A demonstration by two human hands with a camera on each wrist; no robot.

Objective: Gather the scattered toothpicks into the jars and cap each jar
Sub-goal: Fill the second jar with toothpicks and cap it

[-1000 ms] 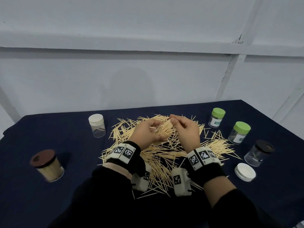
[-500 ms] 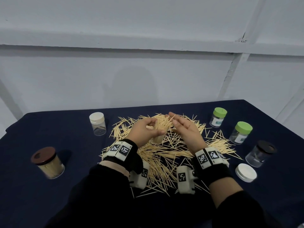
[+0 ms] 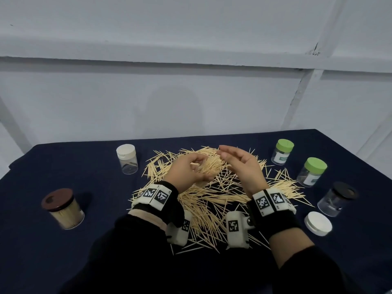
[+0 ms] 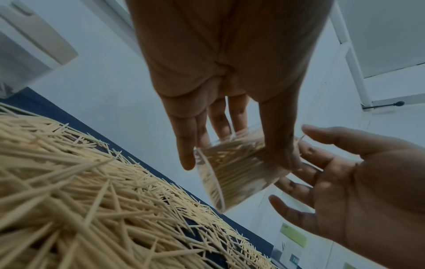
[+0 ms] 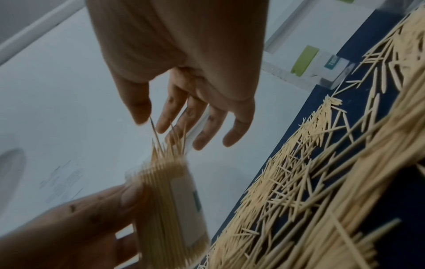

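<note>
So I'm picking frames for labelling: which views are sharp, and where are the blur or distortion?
Head view: sharp, evenly lit; the wall lines bow. Left wrist view: the jar in the left hand is slightly soft, the near toothpicks are enlarged. Right wrist view: dim, the right hand and jar are motion-blurred.

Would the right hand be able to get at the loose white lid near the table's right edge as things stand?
Probably yes: the right hand is open and holds nothing, and the white lid lies uncovered on the cloth on its own side, with nothing between them.
</note>
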